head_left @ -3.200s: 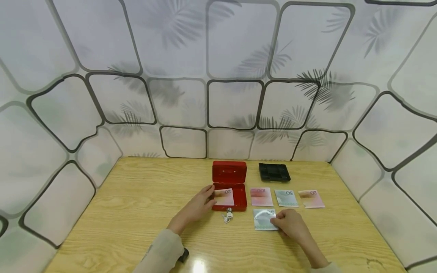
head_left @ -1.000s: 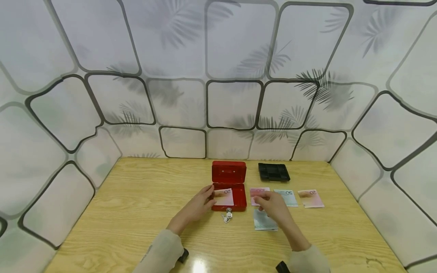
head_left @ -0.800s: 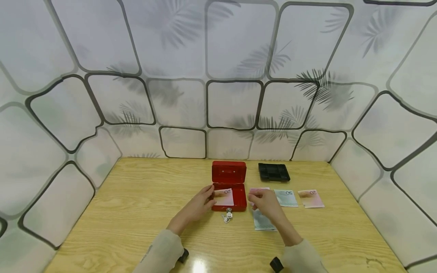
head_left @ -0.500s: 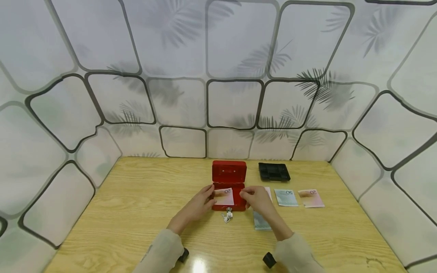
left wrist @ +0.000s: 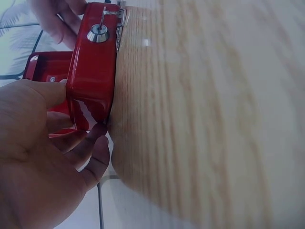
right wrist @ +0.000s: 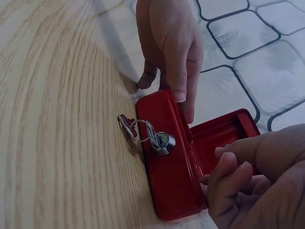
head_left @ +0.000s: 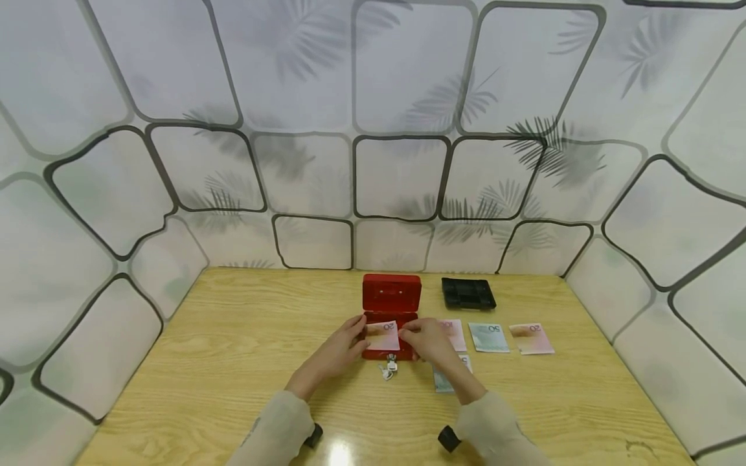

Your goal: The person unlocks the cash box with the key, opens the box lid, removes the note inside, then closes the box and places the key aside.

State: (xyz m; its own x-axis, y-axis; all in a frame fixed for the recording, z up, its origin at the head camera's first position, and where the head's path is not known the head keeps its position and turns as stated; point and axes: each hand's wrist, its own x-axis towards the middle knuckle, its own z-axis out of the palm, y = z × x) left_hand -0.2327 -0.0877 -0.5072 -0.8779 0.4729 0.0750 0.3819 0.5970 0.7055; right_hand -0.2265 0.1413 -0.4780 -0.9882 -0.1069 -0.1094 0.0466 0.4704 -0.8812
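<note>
A red cash box (head_left: 390,355) stands with its lid (head_left: 391,294) raised; a keyring with small keys (head_left: 386,372) hangs from its front lock (right wrist: 163,143). Inside lies a 20 banknote (head_left: 381,338). My left hand (head_left: 338,349) grips the box's left side, thumb on the rim in the left wrist view and fingers down the outer wall. My right hand (head_left: 430,340) reaches over the right side into the box, fingers bent, fingertips right at the note's right edge. In the right wrist view no note shows between its fingers (right wrist: 229,164).
To the right on the wooden table (head_left: 262,310) lie a 100 note (head_left: 455,335), a 50 note (head_left: 489,338) and another 20 note (head_left: 531,339). A green note (head_left: 443,380) lies nearer, partly behind my right forearm. A black compartment tray (head_left: 468,294) sits behind them.
My right hand has let go of the green note on the table, then moved left over the 100 note and into the cash box. My left hand has stayed at the box.
</note>
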